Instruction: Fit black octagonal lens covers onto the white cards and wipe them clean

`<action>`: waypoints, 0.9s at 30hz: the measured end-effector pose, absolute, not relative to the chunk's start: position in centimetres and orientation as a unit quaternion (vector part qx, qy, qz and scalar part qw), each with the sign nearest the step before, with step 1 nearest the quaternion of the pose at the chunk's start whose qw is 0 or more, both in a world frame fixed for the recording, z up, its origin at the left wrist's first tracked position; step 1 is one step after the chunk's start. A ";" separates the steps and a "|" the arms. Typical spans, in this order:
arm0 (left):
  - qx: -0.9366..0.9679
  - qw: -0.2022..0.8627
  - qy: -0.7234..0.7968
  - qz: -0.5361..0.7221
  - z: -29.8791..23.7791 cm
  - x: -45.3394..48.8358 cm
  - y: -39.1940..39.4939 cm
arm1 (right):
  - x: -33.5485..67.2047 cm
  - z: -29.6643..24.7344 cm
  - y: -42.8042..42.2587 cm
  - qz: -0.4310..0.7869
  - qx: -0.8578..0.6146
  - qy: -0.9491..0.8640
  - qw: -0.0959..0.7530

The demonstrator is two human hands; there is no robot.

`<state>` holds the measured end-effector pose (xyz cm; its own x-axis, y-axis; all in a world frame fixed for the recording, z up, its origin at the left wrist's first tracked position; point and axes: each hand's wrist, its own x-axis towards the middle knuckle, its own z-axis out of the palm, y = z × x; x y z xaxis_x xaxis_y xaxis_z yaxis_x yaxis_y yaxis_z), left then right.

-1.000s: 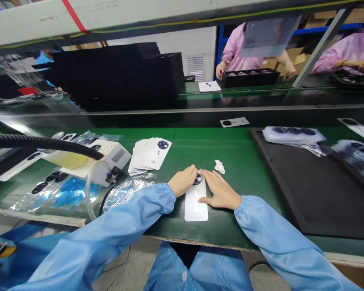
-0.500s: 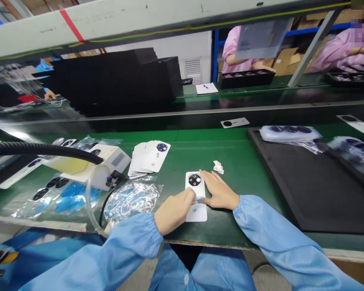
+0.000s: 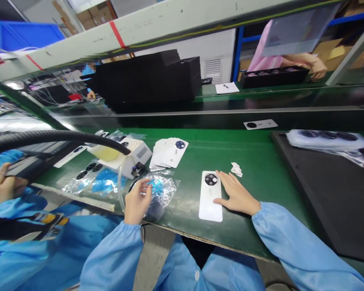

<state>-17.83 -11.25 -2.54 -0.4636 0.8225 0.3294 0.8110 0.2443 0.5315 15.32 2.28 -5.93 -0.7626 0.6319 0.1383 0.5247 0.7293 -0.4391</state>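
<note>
Left hand (image 3: 136,201) curled over crinkled plastic bag (image 3: 161,193), lower centre-left of frame, fingers gathering film. Right hand (image 3: 236,193) spread flat on green conveyor belt (image 3: 255,149), thumb and fingertip at right edge of white phone back panel (image 3: 208,204). Black camera ring (image 3: 211,179) near top of panel. Fanned stack of white panels (image 3: 169,153) just above bag; paper scrap (image 3: 236,169) just above right hand.
</note>
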 end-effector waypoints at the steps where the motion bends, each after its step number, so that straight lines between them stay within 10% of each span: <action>1: 0.505 -0.015 0.801 0.322 -3.2 -18.6 -11.4 | 15.3 -5.9 2.3 0.190 -0.314 -0.920 0.141; 16: 0.611 -0.122 0.748 0.228 -1.6 -17.7 -10.5 | 15.3 -5.9 2.3 0.188 -0.320 -0.919 0.132; 27: 0.718 0.057 0.684 0.115 1.4 -11.9 -1.5 | 15.3 -5.9 2.2 0.192 -0.313 -0.919 0.144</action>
